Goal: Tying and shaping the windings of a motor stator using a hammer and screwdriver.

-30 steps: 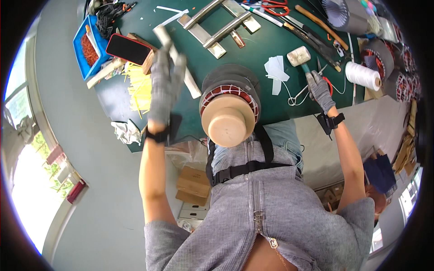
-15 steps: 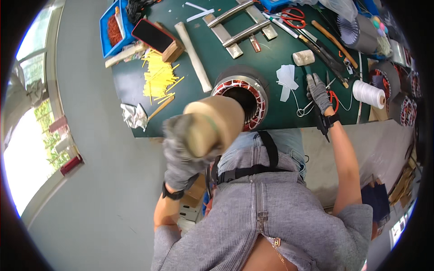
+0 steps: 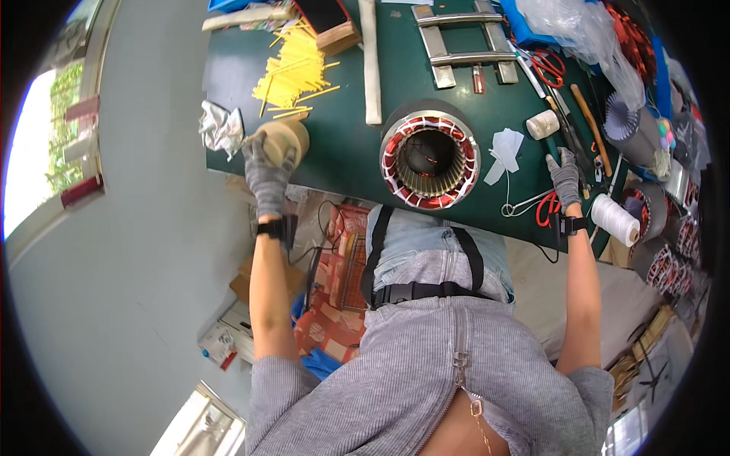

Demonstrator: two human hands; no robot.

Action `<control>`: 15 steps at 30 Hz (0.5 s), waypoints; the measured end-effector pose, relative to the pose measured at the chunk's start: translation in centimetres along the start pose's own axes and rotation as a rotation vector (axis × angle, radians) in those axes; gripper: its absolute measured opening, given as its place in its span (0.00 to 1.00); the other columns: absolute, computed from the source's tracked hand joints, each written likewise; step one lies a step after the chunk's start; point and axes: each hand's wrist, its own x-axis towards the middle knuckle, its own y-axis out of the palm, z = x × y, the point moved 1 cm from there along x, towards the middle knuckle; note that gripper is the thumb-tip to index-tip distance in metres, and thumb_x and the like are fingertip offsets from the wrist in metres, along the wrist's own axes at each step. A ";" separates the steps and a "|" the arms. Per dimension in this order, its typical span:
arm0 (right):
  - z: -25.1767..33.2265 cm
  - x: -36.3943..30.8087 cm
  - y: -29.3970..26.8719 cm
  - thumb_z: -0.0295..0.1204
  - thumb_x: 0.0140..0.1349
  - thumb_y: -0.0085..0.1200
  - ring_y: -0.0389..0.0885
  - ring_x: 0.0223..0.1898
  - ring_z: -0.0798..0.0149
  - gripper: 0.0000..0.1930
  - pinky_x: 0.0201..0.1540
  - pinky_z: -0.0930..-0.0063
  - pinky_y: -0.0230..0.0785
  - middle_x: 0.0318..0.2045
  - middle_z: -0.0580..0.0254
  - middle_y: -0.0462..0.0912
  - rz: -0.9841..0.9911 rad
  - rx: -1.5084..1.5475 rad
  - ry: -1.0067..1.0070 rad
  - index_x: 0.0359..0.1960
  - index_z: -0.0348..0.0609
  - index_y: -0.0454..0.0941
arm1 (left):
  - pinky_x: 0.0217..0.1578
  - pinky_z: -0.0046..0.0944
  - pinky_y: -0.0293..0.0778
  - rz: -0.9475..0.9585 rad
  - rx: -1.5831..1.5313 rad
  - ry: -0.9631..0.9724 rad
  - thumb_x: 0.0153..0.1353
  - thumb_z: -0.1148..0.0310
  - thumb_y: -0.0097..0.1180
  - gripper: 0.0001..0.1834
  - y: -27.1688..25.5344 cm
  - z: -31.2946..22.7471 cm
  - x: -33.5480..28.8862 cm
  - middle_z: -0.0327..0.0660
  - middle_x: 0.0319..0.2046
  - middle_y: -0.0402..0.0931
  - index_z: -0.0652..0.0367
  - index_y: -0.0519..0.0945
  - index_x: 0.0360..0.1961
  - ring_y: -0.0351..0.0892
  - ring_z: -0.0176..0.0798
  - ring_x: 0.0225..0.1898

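My left hand [image 3: 269, 173], in a grey glove, grips a tan cylindrical block [image 3: 289, 137] at the left front edge of the table. The fingers and thumb are closed on its near side. In the middle stands a motor stator [image 3: 468, 169], its round opening facing up, ringed by red windings laced with white cord. On the right, my gloved right hand [image 3: 565, 181] is closed around the dark green handle of a mallet with a whitish head [image 3: 542, 125]. Red-handled scissors [image 3: 545, 210] lie just beside that hand.
Yellow strips [image 3: 295, 72] lie near crumpled white material [image 3: 221, 131] and a phone [image 3: 322, 14] on a wooden block. A metal frame [image 3: 469, 58] sits at the back. White paper pieces [image 3: 505, 150], a thread spool [image 3: 616, 220] and more stators [image 3: 660, 258] are to the right.
My left hand has carried the tan block from beside the stator's opening to the table's left edge. My right hand stays at the mallet handle. The view has shifted.
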 end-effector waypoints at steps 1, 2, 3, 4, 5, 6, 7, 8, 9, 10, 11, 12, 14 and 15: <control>0.2 0.4 -0.3 0.39 0.57 0.58 0.72 0.50 0.46 0.23 0.54 0.62 0.64 0.46 0.44 0.75 -0.005 -0.061 -0.039 0.49 0.36 0.72 | 0.49 0.48 0.71 -0.008 0.001 -0.019 0.41 0.60 0.71 0.37 -0.1 0.0 0.9 0.50 0.49 0.66 0.51 0.69 0.54 0.72 0.56 0.48; 0.3 0.7 -0.5 0.39 0.56 0.57 0.71 0.51 0.46 0.23 0.55 0.62 0.63 0.46 0.44 0.75 -0.013 -0.122 -0.073 0.49 0.37 0.72 | 0.52 0.47 0.69 0.022 0.009 -0.099 0.43 0.62 0.70 0.35 -0.1 -0.2 1.8 0.50 0.50 0.66 0.53 0.69 0.54 0.70 0.55 0.51; 0.3 0.7 -0.6 0.38 0.56 0.57 0.71 0.52 0.46 0.21 0.55 0.61 0.63 0.46 0.46 0.75 -0.047 -0.170 -0.084 0.48 0.40 0.72 | 0.55 0.46 0.66 0.057 0.011 -0.170 0.44 0.64 0.69 0.33 -0.2 -0.6 2.2 0.51 0.51 0.66 0.54 0.69 0.53 0.68 0.54 0.54; 1.3 0.6 -0.8 0.38 0.56 0.57 0.71 0.52 0.46 0.21 0.55 0.61 0.63 0.46 0.46 0.75 -0.042 -0.177 -0.091 0.48 0.40 0.72 | 0.55 0.46 0.66 0.058 0.008 -0.181 0.44 0.64 0.69 0.33 -0.5 -2.0 1.7 0.51 0.51 0.66 0.54 0.69 0.53 0.68 0.54 0.54; 2.4 0.4 -1.0 0.38 0.55 0.57 0.71 0.52 0.46 0.21 0.55 0.59 0.63 0.46 0.46 0.75 -0.118 -0.211 -0.159 0.48 0.41 0.73 | 0.54 0.47 0.66 -0.105 0.112 -0.051 0.45 0.64 0.67 0.32 -0.4 -4.2 0.7 0.51 0.51 0.66 0.54 0.70 0.53 0.68 0.54 0.53; 4.2 0.3 -1.2 0.38 0.55 0.57 0.71 0.52 0.46 0.20 0.56 0.58 0.62 0.46 0.47 0.75 -0.197 -0.241 -0.233 0.48 0.43 0.73 | 0.54 0.48 0.67 -0.273 0.219 0.077 0.46 0.63 0.66 0.31 -0.6 -6.8 -0.3 0.51 0.50 0.67 0.54 0.70 0.53 0.69 0.54 0.52; 5.5 0.1 -1.1 0.38 0.55 0.56 0.71 0.52 0.46 0.19 0.56 0.57 0.62 0.47 0.48 0.75 -0.220 -0.260 -0.257 0.47 0.44 0.73 | 0.53 0.48 0.66 -0.249 0.087 0.283 0.46 0.63 0.64 0.29 -0.8 -9.4 -1.8 0.50 0.48 0.69 0.55 0.71 0.52 0.70 0.54 0.51; 6.7 -0.3 -0.8 0.38 0.56 0.56 0.71 0.52 0.46 0.19 0.56 0.57 0.61 0.47 0.48 0.75 -0.267 -0.295 -0.304 0.47 0.44 0.73 | 0.52 0.49 0.66 -0.220 -0.048 0.490 0.46 0.63 0.63 0.27 -1.3 -12.5 -3.9 0.50 0.47 0.71 0.55 0.72 0.50 0.70 0.53 0.50; 5.9 -0.6 0.1 0.37 0.56 0.56 0.72 0.50 0.47 0.18 0.55 0.57 0.62 0.46 0.48 0.75 -0.270 -0.253 -0.300 0.46 0.43 0.74 | 0.50 0.49 0.66 0.020 0.007 0.559 0.45 0.62 0.62 0.24 -2.1 -16.9 -6.0 0.47 0.42 0.74 0.57 0.74 0.44 0.72 0.51 0.47; 5.4 -0.7 1.1 0.36 0.56 0.55 0.72 0.49 0.48 0.16 0.55 0.58 0.62 0.45 0.49 0.75 -0.273 -0.205 -0.299 0.45 0.42 0.74 | 0.48 0.49 0.67 0.147 -0.152 0.669 0.46 0.55 0.62 0.23 -1.9 -20.1 -7.6 0.45 0.39 0.75 0.56 0.74 0.40 0.73 0.49 0.45; 7.7 -1.4 1.2 0.34 0.57 0.54 0.73 0.48 0.50 0.14 0.54 0.59 0.63 0.44 0.50 0.75 -0.185 -0.038 -0.286 0.44 0.42 0.74 | 0.44 0.48 0.68 0.135 -0.125 0.672 0.47 0.52 0.62 0.23 -0.7 -21.7 -9.2 0.45 0.37 0.75 0.56 0.75 0.37 0.74 0.48 0.42; 11.0 -2.5 1.3 0.32 0.58 0.54 0.73 0.46 0.51 0.13 0.52 0.61 0.64 0.42 0.51 0.75 -0.098 0.131 -0.268 0.43 0.41 0.74 | 0.40 0.47 0.70 0.124 -0.095 0.679 0.47 0.49 0.61 0.23 0.6 -22.4 -10.3 0.44 0.34 0.76 0.56 0.75 0.35 0.76 0.47 0.39; 14.2 -4.3 1.6 0.28 0.58 0.52 0.75 0.42 0.53 0.09 0.48 0.65 0.67 0.39 0.52 0.74 -0.008 0.286 -0.241 0.40 0.41 0.75 | 0.29 0.44 0.68 0.255 0.031 0.728 0.55 0.45 0.53 0.23 3.4 -22.0 -10.7 0.43 0.23 0.75 0.57 0.76 0.25 0.76 0.44 0.28; 14.9 -5.1 2.2 0.27 0.59 0.52 0.75 0.42 0.53 0.08 0.48 0.66 0.67 0.39 0.52 0.75 0.008 0.303 -0.268 0.39 0.41 0.75 | 0.26 0.42 0.67 0.175 -0.029 0.811 0.54 0.44 0.53 0.24 3.6 -22.0 -10.1 0.40 0.18 0.74 0.56 0.75 0.21 0.75 0.42 0.22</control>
